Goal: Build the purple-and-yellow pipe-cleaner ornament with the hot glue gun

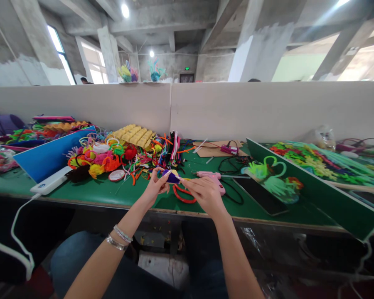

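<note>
Both hands, left hand and right hand, pinch a small purple craft piece in their fingers above the desk, apparently mid-assembly, needing steady grip beside the glue gun.

Craft workshop: pipe-cleaner heaps, glue gun

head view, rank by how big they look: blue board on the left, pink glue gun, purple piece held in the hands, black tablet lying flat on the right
1. blue board
2. black tablet, clearly smaller than the board
3. pink glue gun
4. purple piece, pinched between left hand and right hand, partly hidden by fingers
</note>
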Demonstrator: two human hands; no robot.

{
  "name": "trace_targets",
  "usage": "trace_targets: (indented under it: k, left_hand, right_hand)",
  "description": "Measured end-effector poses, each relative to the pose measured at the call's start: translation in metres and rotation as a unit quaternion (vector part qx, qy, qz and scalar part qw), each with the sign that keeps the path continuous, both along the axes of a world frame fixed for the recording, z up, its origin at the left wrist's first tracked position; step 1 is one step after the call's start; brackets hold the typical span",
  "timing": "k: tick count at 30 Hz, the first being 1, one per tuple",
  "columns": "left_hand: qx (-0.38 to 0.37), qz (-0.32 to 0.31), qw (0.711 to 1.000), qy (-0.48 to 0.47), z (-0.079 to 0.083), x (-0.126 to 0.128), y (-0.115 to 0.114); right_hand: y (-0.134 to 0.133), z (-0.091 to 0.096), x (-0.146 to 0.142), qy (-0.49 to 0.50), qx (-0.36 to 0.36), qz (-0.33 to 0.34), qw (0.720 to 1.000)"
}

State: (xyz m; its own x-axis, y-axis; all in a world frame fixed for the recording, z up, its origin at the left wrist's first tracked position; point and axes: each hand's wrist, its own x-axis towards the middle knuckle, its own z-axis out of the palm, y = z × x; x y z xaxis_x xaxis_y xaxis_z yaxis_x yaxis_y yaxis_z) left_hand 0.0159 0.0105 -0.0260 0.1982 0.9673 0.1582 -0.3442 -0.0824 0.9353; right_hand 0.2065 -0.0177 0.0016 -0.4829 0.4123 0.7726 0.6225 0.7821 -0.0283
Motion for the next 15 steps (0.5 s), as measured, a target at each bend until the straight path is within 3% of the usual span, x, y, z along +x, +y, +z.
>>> trace_targets:
  k: [15]
  left_hand:
    - [0.002, 0.002, 1.000, -0.021, -0.0012, -0.0006, 0.0010]
  right_hand:
    - [-0.0020, 0.0006, -0.0018, -0.011, -0.002, 0.005, 1.000]
